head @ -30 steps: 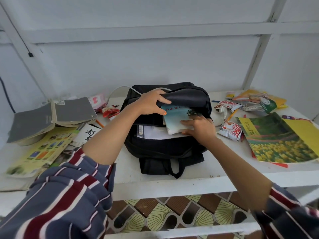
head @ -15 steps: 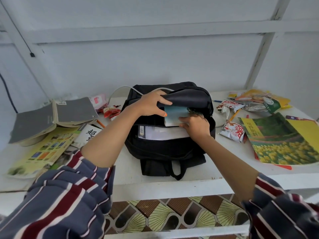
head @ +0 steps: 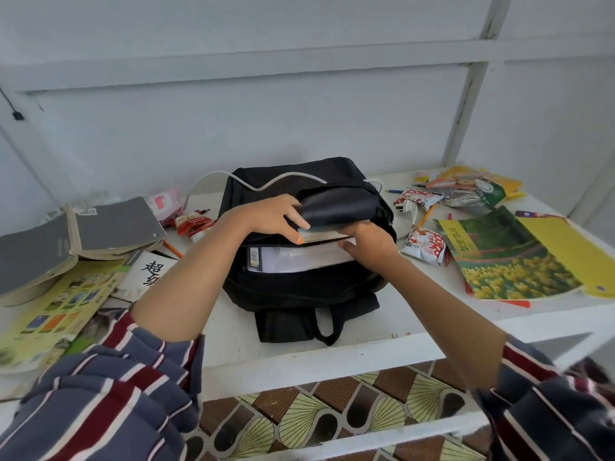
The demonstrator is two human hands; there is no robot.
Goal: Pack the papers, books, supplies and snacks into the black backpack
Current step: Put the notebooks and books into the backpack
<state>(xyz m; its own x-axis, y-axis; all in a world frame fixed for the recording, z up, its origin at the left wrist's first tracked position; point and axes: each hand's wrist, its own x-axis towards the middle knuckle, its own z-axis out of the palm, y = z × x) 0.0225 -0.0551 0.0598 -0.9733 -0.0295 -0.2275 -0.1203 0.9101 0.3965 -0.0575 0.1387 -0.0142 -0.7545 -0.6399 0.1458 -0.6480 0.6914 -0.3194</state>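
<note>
The black backpack [head: 299, 287] lies on the white table [head: 376, 331] with its mouth facing me. My left hand [head: 266, 218] grips the upper flap and holds it up. My right hand [head: 367, 242] pushes a light blue book [head: 316, 233] into the opening; only its near edge shows. White papers [head: 296, 259] lie inside under it. Right of the bag are a yellow flower book [head: 512, 257] and red-and-white snack packets [head: 424, 247]. On the left lie grey notebooks [head: 113, 227], a yellow-green booklet [head: 63, 304] and a white book with black characters [head: 149, 272].
More snack bags [head: 472, 188] sit at the back right, with pencils [head: 426, 216] near them. A pink packet [head: 163, 202] and a red packet [head: 191, 221] lie behind the notebooks. A white cable [head: 253, 186] runs over the bag. A tiled floor shows below the table edge.
My right hand has slid the light blue book much deeper into the backpack; most of its cover is now hidden. My left hand kept holding the flap up.
</note>
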